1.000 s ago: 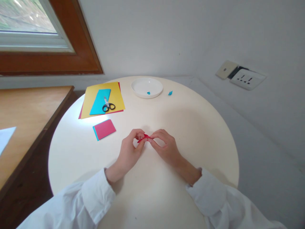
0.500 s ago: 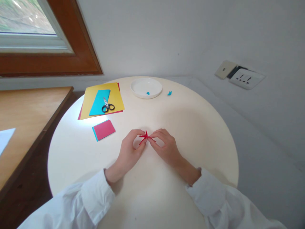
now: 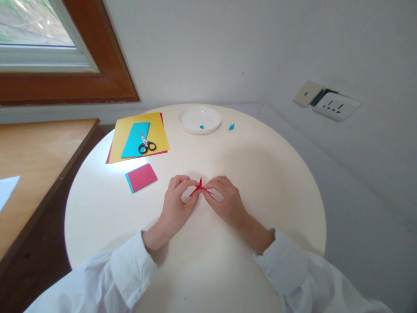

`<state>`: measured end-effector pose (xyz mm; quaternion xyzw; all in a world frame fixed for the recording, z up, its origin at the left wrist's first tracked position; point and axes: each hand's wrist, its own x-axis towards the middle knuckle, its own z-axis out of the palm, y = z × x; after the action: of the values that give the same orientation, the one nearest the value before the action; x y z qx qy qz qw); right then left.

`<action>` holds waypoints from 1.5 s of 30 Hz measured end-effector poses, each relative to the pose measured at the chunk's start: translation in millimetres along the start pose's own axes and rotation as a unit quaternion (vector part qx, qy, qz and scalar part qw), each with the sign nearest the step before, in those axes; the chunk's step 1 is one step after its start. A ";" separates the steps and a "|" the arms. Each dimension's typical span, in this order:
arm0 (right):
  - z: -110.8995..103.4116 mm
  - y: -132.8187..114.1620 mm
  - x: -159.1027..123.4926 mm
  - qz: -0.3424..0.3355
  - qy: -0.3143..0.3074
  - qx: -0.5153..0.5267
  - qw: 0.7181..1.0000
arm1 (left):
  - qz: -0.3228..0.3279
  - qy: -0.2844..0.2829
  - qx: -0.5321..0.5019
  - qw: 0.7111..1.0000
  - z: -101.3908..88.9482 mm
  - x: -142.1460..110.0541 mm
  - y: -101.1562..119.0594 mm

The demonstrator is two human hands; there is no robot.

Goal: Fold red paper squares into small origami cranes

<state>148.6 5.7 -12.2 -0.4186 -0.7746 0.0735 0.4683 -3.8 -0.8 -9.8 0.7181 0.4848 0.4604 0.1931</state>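
A small folded red paper piece (image 3: 199, 187) is pinched between both hands just above the round cream table (image 3: 260, 182). My left hand (image 3: 176, 204) grips its left end with thumb and fingers curled. From the other side, my right hand (image 3: 224, 201) pinches its right end. One point of the paper sticks upward between the fingertips. Both wrists rest near the table's middle.
A pink-on-blue paper rectangle (image 3: 141, 177) lies left of the hands. Farther back, scissors (image 3: 145, 144) sit on a blue sheet (image 3: 134, 134) over yellow paper (image 3: 159, 130). A white dish (image 3: 199, 119) holds a blue scrap; another blue scrap (image 3: 231, 126) lies beside it. A wooden desk (image 3: 35, 161) stands at left.
The red paper piece went from lying flat and curved between the fingers to having one point raised upward. Both hands stayed in the same place.
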 end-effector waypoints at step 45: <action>-6.4 -6.5 -2.3 0.040 -0.040 0.088 0.995 | -0.225 -0.005 -0.284 0.932 -1.0 11.2 5.3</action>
<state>150.3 -1.9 -6.9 -0.4033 -0.7661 0.1765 0.4684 -0.8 6.3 -0.1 0.5077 0.4812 0.5202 0.4899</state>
